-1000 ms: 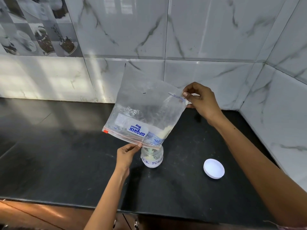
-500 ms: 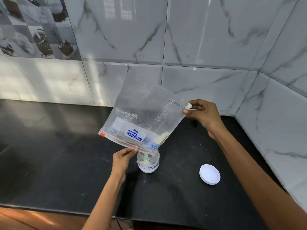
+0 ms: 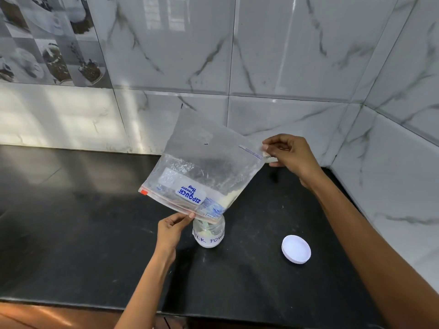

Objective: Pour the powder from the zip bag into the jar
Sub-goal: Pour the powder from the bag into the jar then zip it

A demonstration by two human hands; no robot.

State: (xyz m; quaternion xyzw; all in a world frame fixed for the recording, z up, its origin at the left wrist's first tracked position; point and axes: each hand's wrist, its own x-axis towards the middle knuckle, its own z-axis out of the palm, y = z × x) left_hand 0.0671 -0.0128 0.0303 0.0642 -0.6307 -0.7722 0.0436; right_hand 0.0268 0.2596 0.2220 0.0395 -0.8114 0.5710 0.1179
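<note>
White lid (image 3: 296, 249) on black counter (image 3: 71, 222)

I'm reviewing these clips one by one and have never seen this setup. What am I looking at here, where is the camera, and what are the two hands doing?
There is no machine here: a person works with bare hands, and the single picture comes from a wide-angle camera worn on their head, looking forward and down.

The left hand pinches the lower, zip edge of a clear zip bag. The right hand holds the bag's raised far corner, so the bag is tilted mouth down. A little pale powder sits in its low corner, just above an open jar with handwritten lettering. Some powder already lies in the jar.

The jar stands on a black counter against marble-look wall tiles. Its white lid lies on the counter to the right, apart from the jar.
</note>
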